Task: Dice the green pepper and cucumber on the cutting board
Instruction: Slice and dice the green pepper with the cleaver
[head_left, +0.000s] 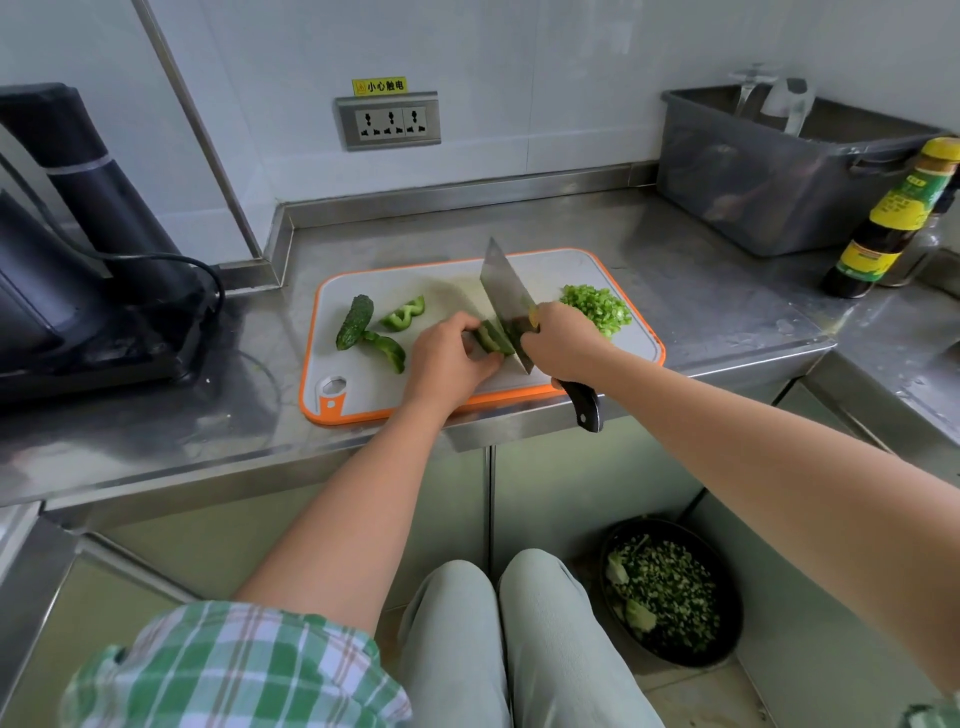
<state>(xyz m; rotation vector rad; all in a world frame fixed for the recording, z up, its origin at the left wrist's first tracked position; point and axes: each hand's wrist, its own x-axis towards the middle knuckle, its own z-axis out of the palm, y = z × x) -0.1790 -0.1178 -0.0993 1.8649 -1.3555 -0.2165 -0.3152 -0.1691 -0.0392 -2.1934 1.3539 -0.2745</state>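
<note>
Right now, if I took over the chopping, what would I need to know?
Left hand holds a dark green piece down on the cutting board.
Right hand grips the cleaver, blade against that piece.
Done: a diced pepper pile at the board's right.
Left: the held piece, two pepper strips and the cucumber, not yet diced, at the board's left.

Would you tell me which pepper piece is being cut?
The pepper piece the left hand holds against the cleaver; the other two lie untouched beside the cucumber.
</note>
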